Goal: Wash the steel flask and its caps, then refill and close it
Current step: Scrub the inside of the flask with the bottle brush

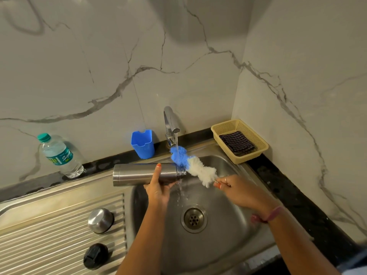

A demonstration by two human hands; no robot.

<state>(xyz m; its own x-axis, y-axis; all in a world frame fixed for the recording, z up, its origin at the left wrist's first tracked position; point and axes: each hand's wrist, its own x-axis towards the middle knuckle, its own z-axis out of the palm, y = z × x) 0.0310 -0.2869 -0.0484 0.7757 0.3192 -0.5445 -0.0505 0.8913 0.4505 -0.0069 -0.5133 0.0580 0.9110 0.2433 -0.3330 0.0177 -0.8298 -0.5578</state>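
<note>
Mid-frame, above the sink (222, 253): steel flask (139, 174) held lying sideways, open mouth pointing right, gripped around its body by the left hand (157, 190), fingers curled over the top. Just right of the mouth: bottle brush (193, 165), blue bristles at the tip and white behind, outside the flask and under the running stream from the tap (170, 124). Brush handle pinched in the right hand (238, 192), fingers closed on it. Lower left, on the ribbed draining board (49, 245): steel cap (100, 220) and, nearer the bottom edge, black cap (95, 256), apart from each other. Left edge: water bottle (59, 155) with teal lid. Behind the sink: blue cup (143, 143). Right of the tap: yellow basket (256, 153) holding a dark checked cloth (237, 142).
</note>
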